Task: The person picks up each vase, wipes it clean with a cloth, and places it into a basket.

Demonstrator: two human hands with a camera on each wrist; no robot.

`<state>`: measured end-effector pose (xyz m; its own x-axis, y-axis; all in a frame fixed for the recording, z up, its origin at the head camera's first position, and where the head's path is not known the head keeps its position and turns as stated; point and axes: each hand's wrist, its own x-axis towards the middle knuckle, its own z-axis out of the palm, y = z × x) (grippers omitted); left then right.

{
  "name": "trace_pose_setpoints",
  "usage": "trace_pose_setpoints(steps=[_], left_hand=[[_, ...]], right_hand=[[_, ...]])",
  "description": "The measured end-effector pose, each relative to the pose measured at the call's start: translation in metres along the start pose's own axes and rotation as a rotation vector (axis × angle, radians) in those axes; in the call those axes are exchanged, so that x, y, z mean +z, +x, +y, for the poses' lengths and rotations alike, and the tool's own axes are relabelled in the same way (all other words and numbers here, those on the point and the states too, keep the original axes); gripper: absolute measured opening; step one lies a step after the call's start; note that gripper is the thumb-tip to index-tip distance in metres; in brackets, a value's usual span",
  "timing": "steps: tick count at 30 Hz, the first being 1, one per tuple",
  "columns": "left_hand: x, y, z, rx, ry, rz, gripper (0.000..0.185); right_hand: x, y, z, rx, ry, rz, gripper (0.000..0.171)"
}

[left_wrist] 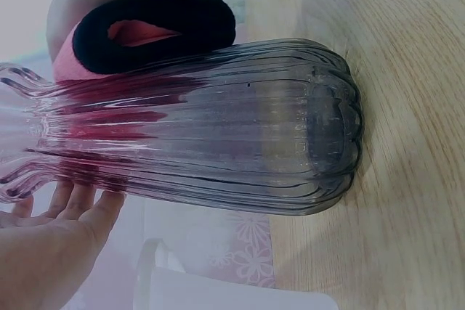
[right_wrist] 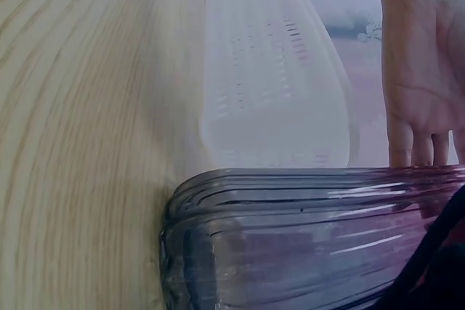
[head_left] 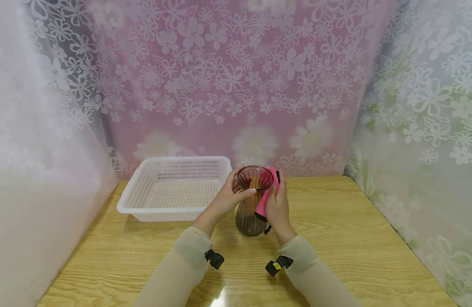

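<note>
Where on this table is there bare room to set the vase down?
Bare wood lies right of the vase, out to the table edge by the curtain, and along the near edge around both sleeves. The back left is crowded: the white basket fills it, with the left hand and right hand around the vase.

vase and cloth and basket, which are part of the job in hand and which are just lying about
In use: ribbed glass vase, gripped near the rim by the left hand; pink cloth, pressed on the vase by the right hand.

Lying about: white basket, on the wooden table.
</note>
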<state>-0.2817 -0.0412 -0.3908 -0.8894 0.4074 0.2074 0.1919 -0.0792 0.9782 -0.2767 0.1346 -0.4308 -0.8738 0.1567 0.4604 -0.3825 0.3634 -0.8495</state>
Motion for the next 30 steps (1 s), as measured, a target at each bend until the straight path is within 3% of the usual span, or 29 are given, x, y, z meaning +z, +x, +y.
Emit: trace_pose_setpoints(steps=[16,30], left_hand=[[0.0,-0.001,-0.004,-0.007,0.008,0.009,0.085],[0.0,-0.001,-0.002,-0.018,0.013,0.013,0.083]], right_hand=[[-0.007,-0.004,0.024,0.106,-0.074,-0.129,0.064],[-0.009,-0.004,0.041,0.212,-0.204,-0.225,0.065]])
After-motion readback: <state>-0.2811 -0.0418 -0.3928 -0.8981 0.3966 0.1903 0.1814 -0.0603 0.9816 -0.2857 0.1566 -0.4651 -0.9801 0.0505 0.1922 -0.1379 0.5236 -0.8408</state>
